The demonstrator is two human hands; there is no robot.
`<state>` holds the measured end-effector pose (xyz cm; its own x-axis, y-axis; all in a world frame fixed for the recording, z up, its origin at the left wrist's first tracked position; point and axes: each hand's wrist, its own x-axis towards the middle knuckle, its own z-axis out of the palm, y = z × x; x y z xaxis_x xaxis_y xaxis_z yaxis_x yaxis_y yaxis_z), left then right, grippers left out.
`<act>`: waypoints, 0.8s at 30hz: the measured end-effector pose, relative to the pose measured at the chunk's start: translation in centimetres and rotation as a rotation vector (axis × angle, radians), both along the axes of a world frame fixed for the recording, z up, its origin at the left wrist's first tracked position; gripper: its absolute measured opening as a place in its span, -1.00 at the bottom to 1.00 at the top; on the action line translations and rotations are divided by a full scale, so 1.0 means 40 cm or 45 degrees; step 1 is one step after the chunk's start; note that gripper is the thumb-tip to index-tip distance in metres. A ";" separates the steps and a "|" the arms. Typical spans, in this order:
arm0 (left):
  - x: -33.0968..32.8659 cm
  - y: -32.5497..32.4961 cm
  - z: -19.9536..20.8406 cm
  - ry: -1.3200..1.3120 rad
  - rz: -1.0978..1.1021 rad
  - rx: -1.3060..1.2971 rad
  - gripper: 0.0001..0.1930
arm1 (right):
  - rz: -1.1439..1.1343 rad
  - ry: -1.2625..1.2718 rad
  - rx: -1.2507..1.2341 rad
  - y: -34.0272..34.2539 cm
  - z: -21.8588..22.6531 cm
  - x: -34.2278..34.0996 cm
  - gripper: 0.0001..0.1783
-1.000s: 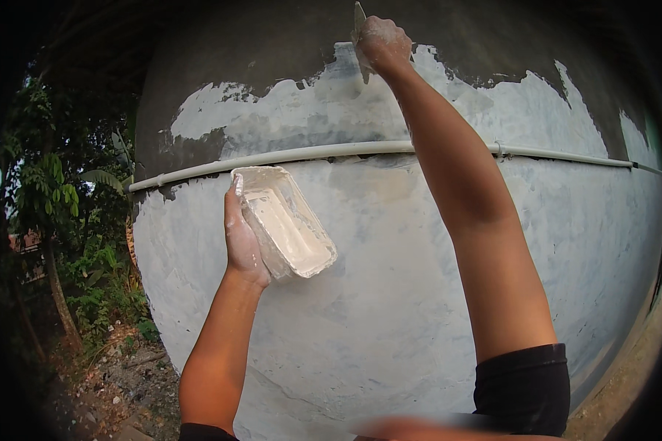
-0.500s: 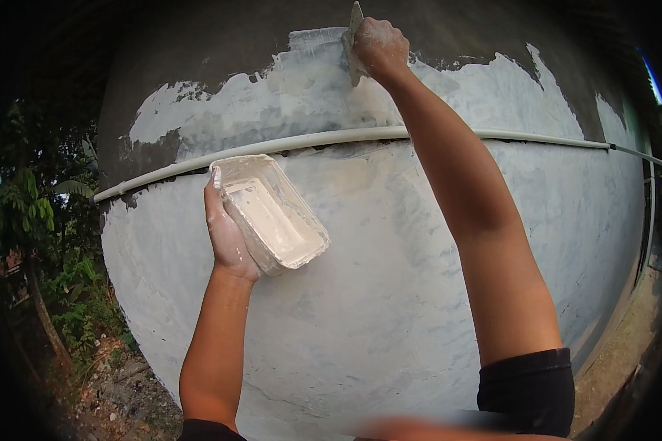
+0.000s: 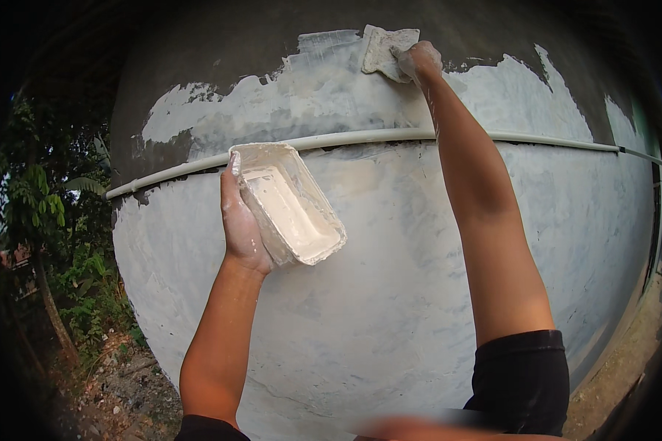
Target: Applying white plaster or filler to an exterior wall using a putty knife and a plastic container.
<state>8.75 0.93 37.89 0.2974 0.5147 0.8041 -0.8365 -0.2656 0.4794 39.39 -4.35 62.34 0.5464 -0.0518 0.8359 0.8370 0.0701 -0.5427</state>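
Observation:
My left hand (image 3: 244, 228) grips the long side of a rectangular plastic tub (image 3: 320, 253), tilted so that its inside shows. Creamy white filler paste (image 3: 287, 209) coats the tub's floor and walls. Stretched far up, my right hand (image 3: 423, 60) is closed round a putty knife (image 3: 390, 50) with a broad, paste-smeared blade. The blade lies flat to view at the upper wall, near the ragged edge between white coating (image 3: 272, 110) and bare dark grey wall (image 3: 221, 51). Whether it touches the wall I cannot tell. White smears mark both hands.
A white pipe (image 3: 360, 137) runs across the wall at mid-height, behind the tub and my right arm. Trees and shrubs (image 3: 44, 213) stand at the left, above stony ground (image 3: 136, 389). A ground strip (image 3: 610, 375) borders the wall at the right.
My right hand has moved right and slightly down, and the putty knife has turned from edge-on to show its broad face. The tub and left hand sit slightly farther right in view.

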 end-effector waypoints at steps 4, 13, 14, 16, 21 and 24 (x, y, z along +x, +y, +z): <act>-0.022 -0.009 0.003 -0.001 -0.023 0.060 -0.35 | -0.153 -0.021 -0.185 -0.102 -0.038 0.101 -0.60; -0.007 -0.015 0.017 -0.015 0.022 0.024 -0.34 | -0.472 -0.482 0.010 -0.115 0.020 -0.140 -0.71; -0.002 -0.011 0.016 -0.020 0.035 0.020 -0.34 | -0.473 -0.527 -0.013 -0.087 0.023 -0.185 -0.72; 0.024 -0.006 0.018 -0.012 -0.026 0.030 -0.34 | -0.509 -0.577 -0.006 -0.017 0.061 -0.214 -0.74; 0.091 -0.034 0.020 0.027 -0.090 0.039 -0.35 | -0.444 -0.712 0.139 0.036 0.138 -0.156 -0.73; 0.107 -0.009 0.009 0.017 -0.068 0.026 -0.36 | -0.495 -0.959 0.241 0.019 0.081 -0.085 -0.56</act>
<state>13.04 0.56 38.26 0.3352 0.4814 0.8099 -0.8432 -0.2302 0.4858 35.99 -3.61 65.58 -0.2344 -0.2945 0.9265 0.9520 -0.2624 0.1575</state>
